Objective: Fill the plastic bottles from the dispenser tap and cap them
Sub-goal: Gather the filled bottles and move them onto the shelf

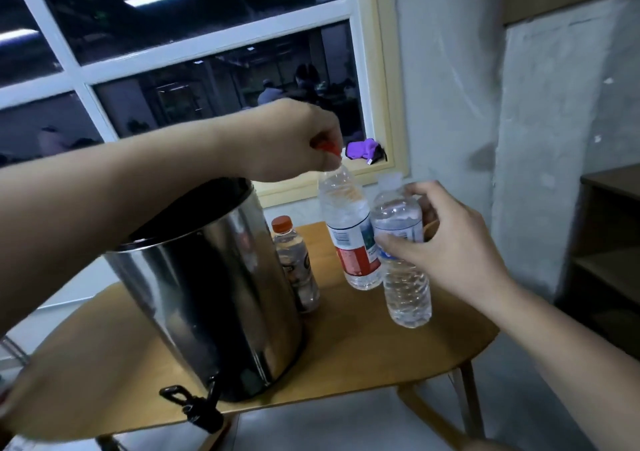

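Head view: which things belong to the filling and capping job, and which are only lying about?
Job: dispenser, tap, red-label bottle, red cap pinched by the left hand, clear bottle gripped by the right hand, orange-capped bottle.
Lying about: purple thing on the window sill, wooden shelf.

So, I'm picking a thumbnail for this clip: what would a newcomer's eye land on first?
First the two hands mid-frame: the left hand pinches a red cap at the top of the red-labelled bottle, while the right hand grips a clear bottle right beside it. Next comes the big steel dispenser at left on the wooden table, its black tap jutting over the front edge.
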The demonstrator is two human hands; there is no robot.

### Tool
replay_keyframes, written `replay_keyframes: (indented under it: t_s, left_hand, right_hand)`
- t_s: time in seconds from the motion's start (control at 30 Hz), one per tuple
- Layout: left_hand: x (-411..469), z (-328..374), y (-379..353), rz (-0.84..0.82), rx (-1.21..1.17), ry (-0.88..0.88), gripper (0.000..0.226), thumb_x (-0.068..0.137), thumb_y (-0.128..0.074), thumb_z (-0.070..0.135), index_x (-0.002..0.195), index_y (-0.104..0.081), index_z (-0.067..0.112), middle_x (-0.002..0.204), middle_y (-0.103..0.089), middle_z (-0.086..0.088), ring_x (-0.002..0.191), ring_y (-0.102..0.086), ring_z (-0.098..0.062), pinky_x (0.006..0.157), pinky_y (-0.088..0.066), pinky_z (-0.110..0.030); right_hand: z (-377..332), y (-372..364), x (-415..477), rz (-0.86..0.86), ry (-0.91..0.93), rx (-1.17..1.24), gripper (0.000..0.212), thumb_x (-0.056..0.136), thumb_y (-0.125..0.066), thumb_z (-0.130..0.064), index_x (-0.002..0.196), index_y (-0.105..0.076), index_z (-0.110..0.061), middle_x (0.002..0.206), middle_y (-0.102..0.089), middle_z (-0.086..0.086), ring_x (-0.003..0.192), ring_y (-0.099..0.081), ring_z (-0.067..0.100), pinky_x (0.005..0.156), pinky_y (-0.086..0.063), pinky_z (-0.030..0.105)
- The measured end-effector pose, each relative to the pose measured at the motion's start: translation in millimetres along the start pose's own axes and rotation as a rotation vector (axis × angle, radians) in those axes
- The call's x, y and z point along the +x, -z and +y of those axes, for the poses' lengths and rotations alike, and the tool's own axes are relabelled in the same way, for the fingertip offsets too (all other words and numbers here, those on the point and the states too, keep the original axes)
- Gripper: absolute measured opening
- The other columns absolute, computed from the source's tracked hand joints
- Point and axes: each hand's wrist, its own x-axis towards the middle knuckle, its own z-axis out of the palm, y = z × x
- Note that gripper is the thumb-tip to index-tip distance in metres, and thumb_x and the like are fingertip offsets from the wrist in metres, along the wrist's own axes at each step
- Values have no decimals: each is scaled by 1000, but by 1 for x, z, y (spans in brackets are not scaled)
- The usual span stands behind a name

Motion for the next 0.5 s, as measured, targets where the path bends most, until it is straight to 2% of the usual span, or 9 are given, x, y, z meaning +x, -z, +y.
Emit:
replay_keyframes:
  t_s: [0.13, 0.27, 0.3, 0.33, 0.4, 0.47, 0.5]
  left_hand:
    - [-66, -2, 36, 119, -123, 53, 16, 104, -64, 50, 109, -71, 36, 97, -71, 16, 86, -64, 3, 76, -47, -25]
    - [-136, -18, 58, 212, -131, 140, 24, 100, -60, 60, 104, -71, 40, 89, -71, 19, 79, -63, 8, 67, -44, -14]
    - [-155, -23, 63, 222, -137, 155, 28, 98, -58, 63, 104, -72, 39, 90, -72, 18, 79, -65, 4, 72, -49, -17]
    - [-174, -29, 68, 225, -141, 172, 34, 95, -57, 67, 103, -72, 39, 90, -73, 16, 79, -67, 0, 78, -55, -26]
    - [-214, -41, 78, 212, -134, 220, 44, 87, -53, 75, 103, -72, 39, 89, -74, 14, 79, -70, -9, 81, -60, -42]
    - [-255, -57, 86, 189, -99, 260, 50, 82, -51, 79, 103, -72, 40, 89, -75, 13, 79, -72, -13, 80, -62, -47]
    - [-275, -65, 89, 178, -77, 283, 50, 81, -50, 79, 104, -72, 39, 90, -75, 13, 79, -73, -12, 79, -62, -45]
  right_hand:
    - [-60, 19, -9, -150, 82, 53, 63, 75, -92, -55, 128, -62, -43, 116, -75, -24, 105, -72, -3, 90, -62, 35]
    - [-120, 8, -22, -300, 142, 113, 66, 74, -92, -53, 132, -64, -40, 122, -76, -18, 109, -74, 3, 96, -62, 42]
    - [-135, 1, -27, -328, 152, 142, 65, 73, -93, -51, 131, -64, -40, 122, -76, -18, 109, -74, 4, 96, -62, 43]
    - [-150, -8, -32, -357, 164, 166, 64, 73, -93, -51, 130, -64, -40, 121, -76, -18, 109, -74, 5, 96, -62, 44]
    - [-178, -29, -40, -416, 192, 210, 61, 74, -92, -51, 127, -65, -40, 118, -78, -17, 106, -76, 8, 94, -63, 48]
    - [-206, -55, -47, -465, 217, 259, 59, 72, -92, -51, 123, -65, -40, 116, -78, -16, 105, -76, 9, 91, -63, 49]
    - [-219, -70, -50, -483, 231, 278, 59, 71, -91, -52, 122, -65, -39, 115, -79, -16, 105, -76, 7, 91, -63, 46]
